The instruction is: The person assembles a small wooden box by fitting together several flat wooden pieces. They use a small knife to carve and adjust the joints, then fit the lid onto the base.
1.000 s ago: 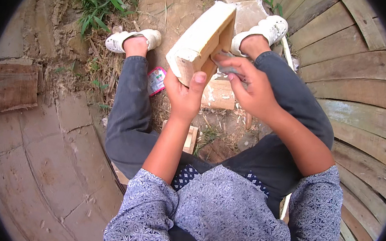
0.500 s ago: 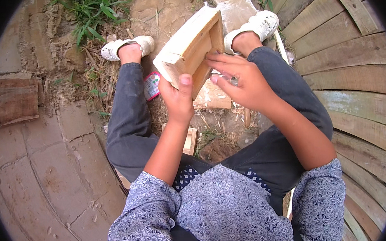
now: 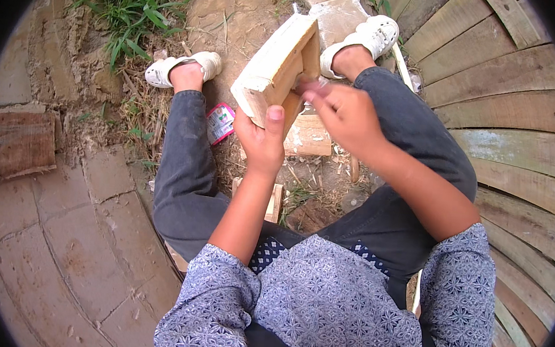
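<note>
A shallow, pale wooden box [image 3: 274,65] is tilted up in front of me, its hollow side facing right. My left hand [image 3: 262,140] is closed on its lower end, with the thumb pressed along the near edge. Inside the box's open side, my right hand [image 3: 344,113] has its fingers by the inner wall. Motion smears those fingertips, so whether they hold anything cannot be made out. Below the box lies a wooden block [image 3: 313,138], partly covered by my arms. A smaller wooden box [image 3: 275,203] rests on the ground between my legs.
A pink-edged packet [image 3: 220,123] lies beside my left knee. Curved wooden planking [image 3: 510,120] rises along the right. Paving [image 3: 57,234] and a loose board [image 3: 17,146] are at left, green plants [image 3: 140,9] at the far left. Wood chips litter the ground.
The wooden box and my left hand have shifted slightly right. My right hand's fingers, spread apart before, are now more curled and blurred at the box's inside.
</note>
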